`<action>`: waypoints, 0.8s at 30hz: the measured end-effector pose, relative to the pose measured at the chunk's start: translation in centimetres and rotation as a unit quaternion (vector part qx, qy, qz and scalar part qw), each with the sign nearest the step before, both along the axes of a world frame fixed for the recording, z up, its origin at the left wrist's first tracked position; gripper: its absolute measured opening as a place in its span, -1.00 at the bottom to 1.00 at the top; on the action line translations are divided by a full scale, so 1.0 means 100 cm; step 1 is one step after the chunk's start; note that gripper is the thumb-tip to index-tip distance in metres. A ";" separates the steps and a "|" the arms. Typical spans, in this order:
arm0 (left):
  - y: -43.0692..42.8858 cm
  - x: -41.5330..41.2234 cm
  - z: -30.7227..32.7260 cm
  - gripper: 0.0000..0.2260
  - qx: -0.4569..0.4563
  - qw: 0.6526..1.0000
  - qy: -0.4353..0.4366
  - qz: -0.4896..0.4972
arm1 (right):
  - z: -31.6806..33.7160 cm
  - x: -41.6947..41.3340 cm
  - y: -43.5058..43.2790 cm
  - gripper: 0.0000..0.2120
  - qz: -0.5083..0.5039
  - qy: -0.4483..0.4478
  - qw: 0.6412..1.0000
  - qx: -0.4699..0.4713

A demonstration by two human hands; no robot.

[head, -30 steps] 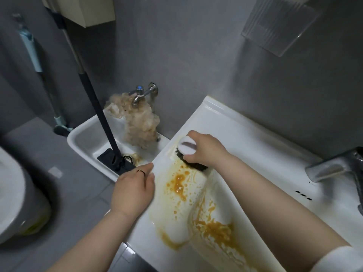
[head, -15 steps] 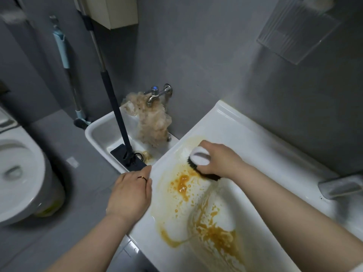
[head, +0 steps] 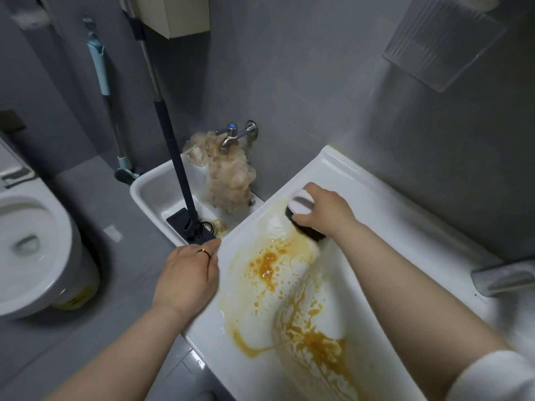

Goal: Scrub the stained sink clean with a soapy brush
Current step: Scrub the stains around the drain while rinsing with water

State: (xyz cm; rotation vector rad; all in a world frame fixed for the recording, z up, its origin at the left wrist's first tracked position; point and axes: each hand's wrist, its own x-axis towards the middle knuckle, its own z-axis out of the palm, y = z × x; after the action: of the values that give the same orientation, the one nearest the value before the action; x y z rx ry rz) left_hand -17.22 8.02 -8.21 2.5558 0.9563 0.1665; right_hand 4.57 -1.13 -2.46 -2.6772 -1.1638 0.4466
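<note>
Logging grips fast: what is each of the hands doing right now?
Left hand: open, resting on the sink rim.
Right hand: closed on the brush.

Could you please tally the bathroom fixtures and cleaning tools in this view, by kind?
Sinks: 2, stained sink, low sink
Taps: 2, wall tap, sink faucet
Toilets: 1, toilet
Long-handled tools: 2, black, blue
Brushes: 1, brush
Total: 8
</note>
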 end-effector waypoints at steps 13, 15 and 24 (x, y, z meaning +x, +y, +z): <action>-0.017 -0.015 -0.009 -0.60 0.086 0.994 -0.026 0.055 | -0.003 -0.025 0.008 -0.48 0.060 0.000 0.998 -0.004; -0.015 -0.013 -0.009 -0.57 0.078 0.994 -0.037 0.062 | -0.006 -0.041 0.005 -0.52 0.157 0.021 0.987 -0.035; -0.015 -0.013 -0.013 -0.62 0.121 0.985 -0.096 0.071 | -0.002 -0.029 0.003 -0.56 0.090 0.004 0.996 -0.006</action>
State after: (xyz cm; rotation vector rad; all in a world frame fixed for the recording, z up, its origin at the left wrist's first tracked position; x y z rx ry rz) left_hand -18.54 6.47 -9.46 2.6236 1.1008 0.5919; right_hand 1.71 -0.79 -2.64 -2.5893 -1.4104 0.4918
